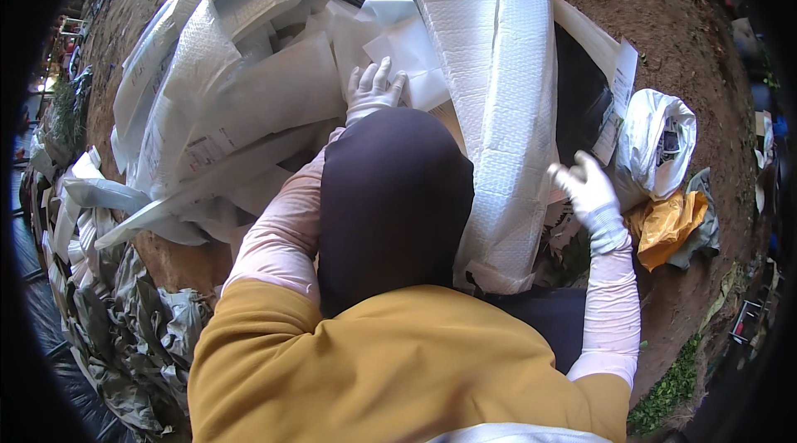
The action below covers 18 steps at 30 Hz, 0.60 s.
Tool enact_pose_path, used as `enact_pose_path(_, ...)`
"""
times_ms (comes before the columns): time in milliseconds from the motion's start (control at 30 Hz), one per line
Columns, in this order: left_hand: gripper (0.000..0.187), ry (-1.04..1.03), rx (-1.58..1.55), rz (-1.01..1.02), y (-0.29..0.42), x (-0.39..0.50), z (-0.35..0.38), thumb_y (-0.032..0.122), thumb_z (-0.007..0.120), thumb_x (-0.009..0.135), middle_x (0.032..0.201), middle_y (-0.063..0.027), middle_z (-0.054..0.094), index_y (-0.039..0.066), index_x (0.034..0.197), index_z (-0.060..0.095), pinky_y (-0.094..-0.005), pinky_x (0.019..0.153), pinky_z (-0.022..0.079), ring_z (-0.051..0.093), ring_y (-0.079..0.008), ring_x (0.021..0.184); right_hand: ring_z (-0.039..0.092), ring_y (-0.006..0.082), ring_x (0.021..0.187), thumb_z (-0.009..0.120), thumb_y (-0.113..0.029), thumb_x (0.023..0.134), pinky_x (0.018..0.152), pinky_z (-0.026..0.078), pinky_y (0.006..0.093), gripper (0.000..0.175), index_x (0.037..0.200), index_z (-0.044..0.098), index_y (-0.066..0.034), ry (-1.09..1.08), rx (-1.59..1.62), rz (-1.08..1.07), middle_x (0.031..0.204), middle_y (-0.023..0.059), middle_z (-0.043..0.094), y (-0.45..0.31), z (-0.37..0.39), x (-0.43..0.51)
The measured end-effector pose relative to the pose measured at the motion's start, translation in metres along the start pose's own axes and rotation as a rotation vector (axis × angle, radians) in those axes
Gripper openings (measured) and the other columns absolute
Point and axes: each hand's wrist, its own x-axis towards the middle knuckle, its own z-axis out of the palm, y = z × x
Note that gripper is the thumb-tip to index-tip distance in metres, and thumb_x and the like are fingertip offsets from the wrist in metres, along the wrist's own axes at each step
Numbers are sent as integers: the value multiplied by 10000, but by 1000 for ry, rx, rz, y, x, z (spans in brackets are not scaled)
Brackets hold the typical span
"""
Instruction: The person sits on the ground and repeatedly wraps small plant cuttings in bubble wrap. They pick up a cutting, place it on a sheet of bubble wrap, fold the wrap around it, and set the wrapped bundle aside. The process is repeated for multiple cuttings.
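Note:
My left hand (375,89), in a white glove, lies with spread fingers on translucent white plastic sheeting (408,47). My right hand (584,189), also gloved, is at the right of a long bubble-wrap mailer (520,100), with its fingers apart and nothing seen in them. Two such long padded pieces run side by side from the top edge down to my dark-clad knee. To the left, a heap of bubble-wrap and plastic mailers (268,85) fans out, some bearing printed labels. My knee (395,212) covers part of the middle.
At the right stand a white plastic bag (654,138) with its mouth open, an orange plastic mailer (671,228) and a grey one (700,219) on bare soil. Crumpled grey plastic bags (124,324) are piled at lower left. Green plants (669,387) grow at lower right.

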Motion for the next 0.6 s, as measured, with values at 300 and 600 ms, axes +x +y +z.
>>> enact_pose_path(300, 99, 603, -359, 269, -6, 23, -10, 256, 707, 765, 1112, 3, 694, 184, 833, 711, -555, 1069, 352, 604, -287, 1117, 632, 234, 1114, 753, -246, 856, 947, 513, 333, 545, 1295, 572, 20, 530, -64, -542, 1259, 184, 616, -103, 49, 66)
enact_pose_path(600, 323, 78, -1798, 162, -37, 60, -154, 262, 665, 941, 993, -82, 708, 12, 1144, 680, -284, 786, 538, 667, -153, 860, 609, 107, 697, 784, -181, 836, 655, 497, 224, 552, 1321, 574, -20, -169, 500, -661, 911, 108, 714, -190, 64, 107)
